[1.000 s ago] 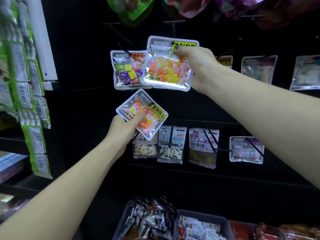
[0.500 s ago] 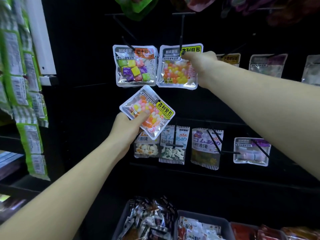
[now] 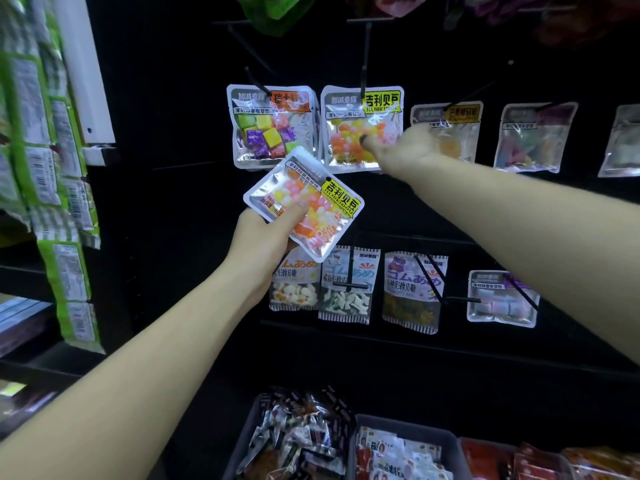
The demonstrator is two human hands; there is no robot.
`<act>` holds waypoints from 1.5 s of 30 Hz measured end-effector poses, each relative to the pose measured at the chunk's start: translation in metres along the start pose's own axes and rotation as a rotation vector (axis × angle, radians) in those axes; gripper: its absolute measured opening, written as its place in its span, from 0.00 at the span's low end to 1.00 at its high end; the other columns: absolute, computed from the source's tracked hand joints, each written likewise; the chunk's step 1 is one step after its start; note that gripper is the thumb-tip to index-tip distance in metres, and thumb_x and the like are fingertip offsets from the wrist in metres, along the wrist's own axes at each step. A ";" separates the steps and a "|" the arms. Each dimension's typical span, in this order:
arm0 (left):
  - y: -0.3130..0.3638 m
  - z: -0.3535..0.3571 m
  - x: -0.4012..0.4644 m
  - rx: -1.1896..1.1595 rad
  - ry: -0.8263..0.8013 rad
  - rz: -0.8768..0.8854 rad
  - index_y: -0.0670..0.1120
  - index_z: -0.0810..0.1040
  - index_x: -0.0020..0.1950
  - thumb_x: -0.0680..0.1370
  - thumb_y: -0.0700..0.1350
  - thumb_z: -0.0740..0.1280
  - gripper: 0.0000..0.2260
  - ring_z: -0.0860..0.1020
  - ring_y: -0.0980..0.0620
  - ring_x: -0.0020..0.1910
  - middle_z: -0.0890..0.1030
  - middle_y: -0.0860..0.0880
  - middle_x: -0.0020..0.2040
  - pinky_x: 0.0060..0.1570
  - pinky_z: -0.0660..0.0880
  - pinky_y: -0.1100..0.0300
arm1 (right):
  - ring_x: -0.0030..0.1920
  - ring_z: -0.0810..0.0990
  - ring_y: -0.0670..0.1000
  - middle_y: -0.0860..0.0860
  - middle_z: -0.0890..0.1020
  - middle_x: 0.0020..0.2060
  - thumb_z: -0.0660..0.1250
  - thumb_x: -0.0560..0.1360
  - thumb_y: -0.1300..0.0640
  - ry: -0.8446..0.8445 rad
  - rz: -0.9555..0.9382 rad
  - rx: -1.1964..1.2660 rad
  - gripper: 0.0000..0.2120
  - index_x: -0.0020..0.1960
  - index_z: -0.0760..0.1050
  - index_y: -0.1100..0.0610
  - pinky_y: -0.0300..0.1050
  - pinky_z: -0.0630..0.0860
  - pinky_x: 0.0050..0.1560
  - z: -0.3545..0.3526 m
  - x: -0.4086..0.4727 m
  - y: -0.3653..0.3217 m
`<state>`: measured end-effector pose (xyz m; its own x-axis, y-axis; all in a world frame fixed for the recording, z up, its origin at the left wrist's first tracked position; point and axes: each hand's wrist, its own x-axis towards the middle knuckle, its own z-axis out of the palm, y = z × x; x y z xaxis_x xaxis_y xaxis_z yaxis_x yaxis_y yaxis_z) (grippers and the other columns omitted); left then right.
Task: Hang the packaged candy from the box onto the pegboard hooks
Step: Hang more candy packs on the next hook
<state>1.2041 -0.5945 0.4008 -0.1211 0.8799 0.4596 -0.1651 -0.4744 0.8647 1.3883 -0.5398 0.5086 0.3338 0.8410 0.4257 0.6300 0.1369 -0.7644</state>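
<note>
Item: jelly-bean candy packet, gripped in left hand, tilted with hang-hole corner up-right toward the hook bearing its hung twin; right hand, open-fingered and empty, nearer that hook.

A black pegboard is seen carrying candy packets on black hooks. In the upper row, a packet of square candies is hung at about 11 o'clock, with a jelly bean packet hung just beside it at 12 o'clock and paler packets toward 2 o'clock. In the lower row, near the centre, four packets are hung side by side. Grey bins filled with wrapped sweets are placed at 6 o'clock.
</note>
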 end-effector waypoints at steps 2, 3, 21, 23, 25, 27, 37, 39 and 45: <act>0.007 0.004 -0.003 -0.046 -0.002 -0.002 0.52 0.81 0.54 0.83 0.42 0.69 0.05 0.87 0.54 0.49 0.89 0.55 0.49 0.44 0.82 0.64 | 0.66 0.75 0.63 0.60 0.70 0.71 0.67 0.78 0.35 -0.007 -0.033 -0.082 0.41 0.77 0.60 0.63 0.56 0.74 0.60 -0.008 -0.011 0.005; 0.010 0.006 -0.005 -0.071 0.001 -0.004 0.52 0.81 0.56 0.83 0.42 0.69 0.05 0.87 0.54 0.50 0.89 0.54 0.50 0.44 0.82 0.63 | 0.62 0.76 0.61 0.60 0.72 0.67 0.66 0.78 0.35 0.015 -0.043 -0.080 0.40 0.76 0.61 0.63 0.54 0.75 0.54 -0.012 -0.011 0.009; 0.062 0.031 0.009 0.009 0.117 0.039 0.46 0.78 0.57 0.78 0.46 0.76 0.11 0.85 0.52 0.54 0.85 0.48 0.56 0.51 0.81 0.61 | 0.45 0.87 0.51 0.57 0.86 0.50 0.65 0.82 0.63 -0.337 -0.150 0.649 0.04 0.53 0.77 0.56 0.43 0.83 0.39 -0.059 -0.046 -0.010; 0.067 0.032 0.013 0.102 0.105 0.084 0.47 0.77 0.56 0.79 0.45 0.75 0.10 0.84 0.55 0.53 0.84 0.50 0.55 0.52 0.82 0.59 | 0.50 0.88 0.54 0.59 0.87 0.53 0.65 0.82 0.62 -0.311 -0.173 0.623 0.03 0.53 0.77 0.56 0.47 0.83 0.46 -0.061 -0.041 -0.015; 0.070 0.034 0.017 0.157 0.094 0.104 0.46 0.77 0.56 0.79 0.45 0.75 0.10 0.84 0.54 0.53 0.83 0.49 0.56 0.53 0.83 0.59 | 0.53 0.87 0.56 0.60 0.86 0.57 0.66 0.82 0.60 -0.289 -0.176 0.613 0.03 0.55 0.77 0.57 0.49 0.83 0.51 -0.060 -0.035 -0.019; 0.073 0.035 0.020 0.181 0.095 0.107 0.46 0.76 0.55 0.79 0.46 0.75 0.10 0.84 0.53 0.54 0.83 0.49 0.56 0.52 0.83 0.59 | 0.54 0.87 0.57 0.60 0.85 0.58 0.65 0.82 0.60 -0.269 -0.176 0.605 0.05 0.57 0.77 0.57 0.51 0.83 0.54 -0.059 -0.032 -0.021; 0.083 0.038 0.027 0.217 0.118 0.096 0.43 0.74 0.52 0.79 0.46 0.75 0.12 0.83 0.58 0.46 0.80 0.51 0.53 0.50 0.83 0.63 | 0.43 0.83 0.55 0.56 0.82 0.45 0.67 0.80 0.61 -0.240 -0.168 0.631 0.02 0.52 0.78 0.57 0.55 0.84 0.50 -0.057 -0.014 -0.037; 0.083 0.040 0.028 0.227 0.123 0.098 0.43 0.73 0.51 0.79 0.46 0.75 0.12 0.82 0.59 0.43 0.80 0.51 0.52 0.50 0.83 0.63 | 0.42 0.82 0.55 0.56 0.81 0.45 0.68 0.79 0.60 -0.223 -0.155 0.632 0.01 0.51 0.77 0.56 0.54 0.83 0.49 -0.055 -0.012 -0.036; 0.083 0.041 0.032 0.252 0.128 0.104 0.43 0.73 0.50 0.78 0.45 0.75 0.11 0.84 0.60 0.41 0.82 0.49 0.52 0.47 0.83 0.64 | 0.41 0.82 0.55 0.57 0.81 0.44 0.67 0.79 0.62 -0.187 -0.130 0.627 0.02 0.49 0.75 0.57 0.49 0.80 0.43 -0.051 -0.006 -0.038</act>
<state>1.2269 -0.6042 0.4956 -0.2497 0.8083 0.5332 0.1009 -0.5259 0.8446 1.3981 -0.5770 0.5592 0.1199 0.8662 0.4851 0.1110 0.4738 -0.8736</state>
